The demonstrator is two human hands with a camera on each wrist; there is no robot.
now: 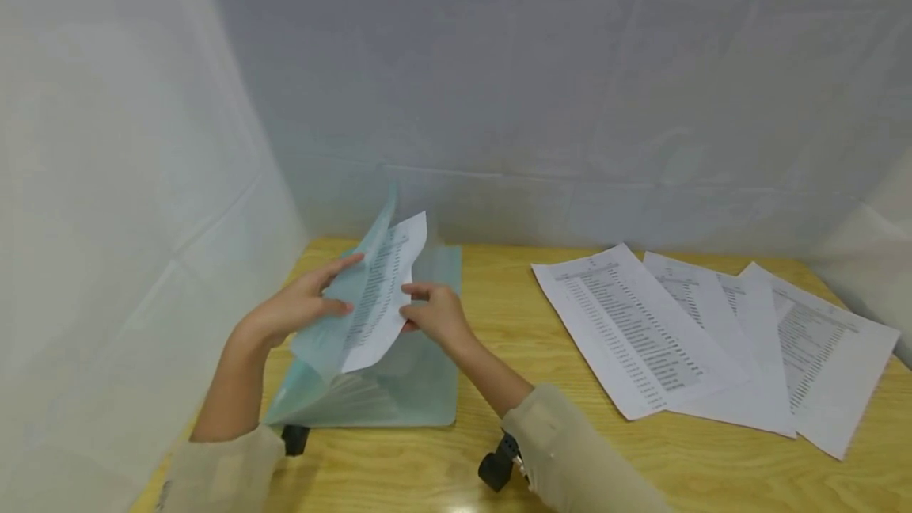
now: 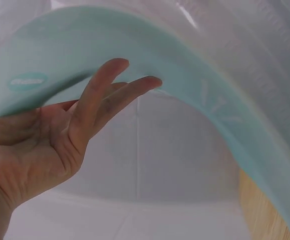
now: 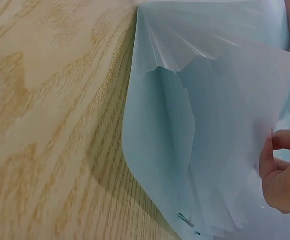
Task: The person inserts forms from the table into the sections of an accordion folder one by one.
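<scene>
left hand (image 1: 295,309) lifting green folder (image 1: 420,386) cover off table (image 1: 499,315) with straight fingers. right hand (image 1: 435,313) pinching printed sheet (image 1: 381,299) edge, sheet standing half inside folder. sheet looking light, floppy, easily creased; best gripping near edge, supporting middle.

A pale green folder cover (image 2: 149,45) is arched over the left hand (image 2: 50,135), touched by straight fingers (image 2: 102,90)
</scene>
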